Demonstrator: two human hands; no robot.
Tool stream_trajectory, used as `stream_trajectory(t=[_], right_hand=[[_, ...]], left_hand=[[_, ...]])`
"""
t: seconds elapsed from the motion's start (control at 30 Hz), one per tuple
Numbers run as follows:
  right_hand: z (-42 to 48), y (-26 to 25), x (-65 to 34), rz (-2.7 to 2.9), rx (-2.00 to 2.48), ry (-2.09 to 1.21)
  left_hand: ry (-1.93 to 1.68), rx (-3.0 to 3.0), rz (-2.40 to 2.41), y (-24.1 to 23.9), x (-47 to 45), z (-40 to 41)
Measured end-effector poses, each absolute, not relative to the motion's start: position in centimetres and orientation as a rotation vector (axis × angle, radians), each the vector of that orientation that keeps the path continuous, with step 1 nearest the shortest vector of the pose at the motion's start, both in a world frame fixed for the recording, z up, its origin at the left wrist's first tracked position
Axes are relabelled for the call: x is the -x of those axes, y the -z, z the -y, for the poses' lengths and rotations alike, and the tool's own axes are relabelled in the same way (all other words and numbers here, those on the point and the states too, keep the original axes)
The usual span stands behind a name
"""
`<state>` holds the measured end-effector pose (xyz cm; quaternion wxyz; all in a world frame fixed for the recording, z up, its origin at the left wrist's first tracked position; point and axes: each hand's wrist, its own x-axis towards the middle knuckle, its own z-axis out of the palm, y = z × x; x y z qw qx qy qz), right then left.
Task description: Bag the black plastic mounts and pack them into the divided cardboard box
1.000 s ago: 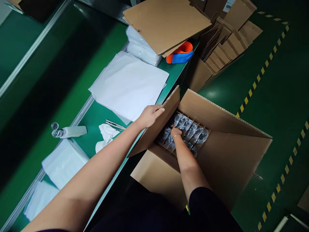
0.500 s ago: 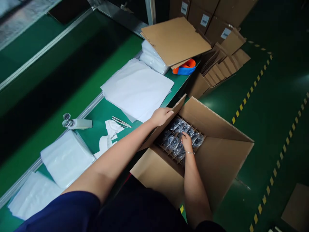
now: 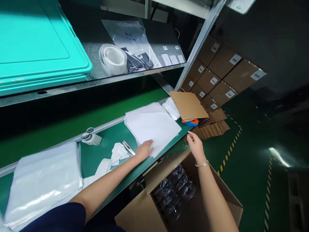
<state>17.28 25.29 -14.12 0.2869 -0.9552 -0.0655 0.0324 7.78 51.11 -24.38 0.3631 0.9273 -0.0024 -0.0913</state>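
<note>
My left hand (image 3: 144, 150) is at the near edge of a stack of white sheets (image 3: 152, 124) on the green bench. Its fingers reach over the sheets, with nothing visible in them. Above the open cardboard box (image 3: 169, 166), my right hand (image 3: 196, 146) is raised with loosely bent fingers and holds nothing. Inside that box stand several dark items in clear plastic bags (image 3: 173, 190). Tweezers (image 3: 128, 147) and crumpled white paper (image 3: 118, 152) lie left of my left hand.
Flat cardboard sheets (image 3: 189, 106) lie at the bench's far end beside an orange and blue roll (image 3: 190, 122). A bottle (image 3: 91, 139) and plastic bags (image 3: 48, 177) are on the left. A shelf (image 3: 120, 77) with turquoise lids (image 3: 43, 48) crosses above; stacked cartons (image 3: 217, 77) stand behind.
My left hand has left the box flap for the white sheets. My right hand has come up out of the box. The view has tilted up, bringing the shelf into sight.
</note>
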Motion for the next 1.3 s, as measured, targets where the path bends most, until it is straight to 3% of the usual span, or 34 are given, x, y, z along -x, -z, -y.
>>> stream_trajectory(t=[0.23, 0.43, 0.57, 0.67, 0.8, 0.87, 0.9, 1.1, 1.2, 1.3], right_hand=[[-32.0, 18.5, -32.3, -0.015, 2.915, -0.034], [-32.6, 20.7, -33.3, 0.038, 3.068, -0.066], [-33.1, 18.9, -32.3, 0.142, 3.094, 0.000], [-32.4, 14.7, -30.2, 0.133, 3.070, 0.159], [-27.0, 6.5, -22.3, -0.139, 2.968, 0.610], [-22.8, 3.1, -15.9, -0.325, 2.534, 1.142], [-20.7, 1.9, -12.3, -0.436, 2.341, 1.246], [-8.0, 0.0, 11.7, -0.949, 1.611, 0.975], [-4.1, -0.9, 21.5, -1.173, 1.606, 0.847], [-2.4, -0.8, 25.2, -1.242, 1.743, 0.574]], left_hand=[[0.125, -2.501, 0.055, 30.9, -6.8, -59.7], [0.165, -2.445, 0.118, 33.3, -3.9, -60.9], [0.231, -2.377, 0.124, 32.4, -3.7, -59.9], [0.256, -2.328, 0.158, 31.2, -4.4, -59.0], [0.284, -2.287, 0.197, 29.3, -5.4, -58.1], [0.290, -2.268, 0.227, 28.3, -5.8, -57.7], [0.289, -2.255, 0.243, 27.8, -6.0, -57.4], [0.267, -2.153, 0.334, 21.0, -5.4, -54.4], [0.176, -2.107, 0.407, 15.5, -2.8, -51.9], [0.199, -2.037, 0.623, 12.4, 0.9, -48.3]])
